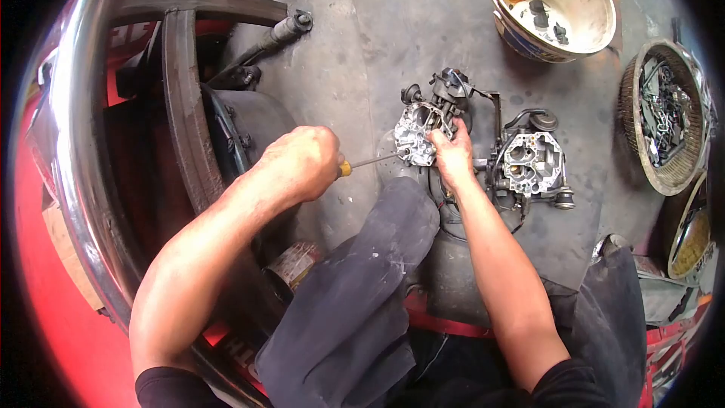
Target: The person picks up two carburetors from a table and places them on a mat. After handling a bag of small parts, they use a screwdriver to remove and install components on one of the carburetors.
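Note:
My left hand (302,160) is closed round the yellow handle of a screwdriver (374,160). Its shaft points right, and the tip meets the lower left side of a metal carburetor part (415,134). Fingers of my right hand (453,153) grip that part from its right side, the thumb on its face. Dark fittings and a hose stick up from its top. Close by on the right, a second carburetor part (532,164) lies on the dark mat (423,23), its open bores facing up.
A white bucket (495,0) with dark pieces inside stands at the upper right. Right of it are a basket (628,117) of small metal parts and a round container (689,238). A metal frame (181,98) and chrome bar (83,106) run along the left.

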{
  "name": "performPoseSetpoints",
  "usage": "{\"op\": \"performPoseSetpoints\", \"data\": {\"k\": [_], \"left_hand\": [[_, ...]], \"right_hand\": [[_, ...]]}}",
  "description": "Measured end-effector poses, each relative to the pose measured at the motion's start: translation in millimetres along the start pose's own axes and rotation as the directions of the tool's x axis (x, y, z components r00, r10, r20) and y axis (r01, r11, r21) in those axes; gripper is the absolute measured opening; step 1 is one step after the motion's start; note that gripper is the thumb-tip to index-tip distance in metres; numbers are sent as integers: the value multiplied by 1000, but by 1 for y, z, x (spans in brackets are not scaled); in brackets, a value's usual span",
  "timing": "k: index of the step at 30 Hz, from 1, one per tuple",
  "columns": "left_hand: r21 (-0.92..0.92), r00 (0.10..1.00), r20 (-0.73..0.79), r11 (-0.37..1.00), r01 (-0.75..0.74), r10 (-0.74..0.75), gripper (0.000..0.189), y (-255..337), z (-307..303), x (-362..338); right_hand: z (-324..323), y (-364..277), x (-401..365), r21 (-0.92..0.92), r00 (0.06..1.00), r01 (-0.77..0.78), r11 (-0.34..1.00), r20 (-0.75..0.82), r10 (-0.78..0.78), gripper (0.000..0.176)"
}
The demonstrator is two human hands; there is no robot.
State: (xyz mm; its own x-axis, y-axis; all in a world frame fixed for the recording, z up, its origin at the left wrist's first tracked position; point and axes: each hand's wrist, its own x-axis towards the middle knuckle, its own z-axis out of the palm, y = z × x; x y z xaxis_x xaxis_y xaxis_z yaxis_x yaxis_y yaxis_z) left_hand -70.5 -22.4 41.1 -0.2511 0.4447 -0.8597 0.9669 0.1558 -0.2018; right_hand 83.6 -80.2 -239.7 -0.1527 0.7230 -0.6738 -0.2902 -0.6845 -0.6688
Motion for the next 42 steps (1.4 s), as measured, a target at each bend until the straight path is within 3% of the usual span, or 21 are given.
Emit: {"op": "performPoseSetpoints", "data": {"k": [4, 7, 10, 13, 16, 19, 22, 25, 28, 31, 37, 40, 42], "left_hand": [[23, 991, -122, 998, -53, 55, 41, 12, 2, -14], [129, 998, 65, 991, -29, 21, 44, 12, -14, -6], [90, 951, 237, 979, 184, -201, 44, 27, -25, -6], [215, 979, 203, 976, -14, -30, 39, 7, -10, 7], [69, 995, -86, 997, -35, 41, 31, 13, -5, -11], [251, 998, -3, 966, -62, 65, 37, 10, -12, -2], [185, 995, 78, 982, 40, -55, 39, 24, -29, -11], [116, 996, 91, 993, 6, -17, 37, 6, -21, 6], [95, 988, -115, 991, -89, 100, 29, 2, -6, 3], [235, 999, -25, 971, -33, 40, 31, 8, -22, 8], [224, 995, 88, 972, -73, 54, 35, 8, -31, 16], [147, 992, 122, 989, -9, -9, 27, 16, -36, 13], [153, 984, 165, 984, -96, 70, 29, 10, -37, 21]], "right_hand": [[-1, 3, 2, -20, 1000, -12, 1000, 3, 12, 71], [-1, 0, 1, -21, 1000, -3, 1000, 4, 3, 73], [-1, 4, 5, -67, 1000, 6, 998, -9, -7, 74], [-1, 7, 7, -68, 999, 23, 997, -28, -25, 75], [1, -2, 2, -47, 1000, 13, 999, -14, -13, 75], [1, -6, 0, -53, 1000, 11, 999, -1, -11, 75], [0, 6, 7, -129, 999, 31, 991, -34, -35, 75], [-1, 4, 7, -113, 999, 23, 993, -27, -27, 76], [0, 4, 7, -68, 1000, 7, 998, -7, -8, 79], [-1, 9, 10, -66, 1000, 19, 998, -12, -20, 80], [0, 7, 9, -88, 1000, 17, 996, -16, -19, 79], [1, 2, 7, -114, 999, 10, 993, -32, -14, 79], [2, 2, 7, -117, 999, 14, 993, -42, -19, 78]]}}
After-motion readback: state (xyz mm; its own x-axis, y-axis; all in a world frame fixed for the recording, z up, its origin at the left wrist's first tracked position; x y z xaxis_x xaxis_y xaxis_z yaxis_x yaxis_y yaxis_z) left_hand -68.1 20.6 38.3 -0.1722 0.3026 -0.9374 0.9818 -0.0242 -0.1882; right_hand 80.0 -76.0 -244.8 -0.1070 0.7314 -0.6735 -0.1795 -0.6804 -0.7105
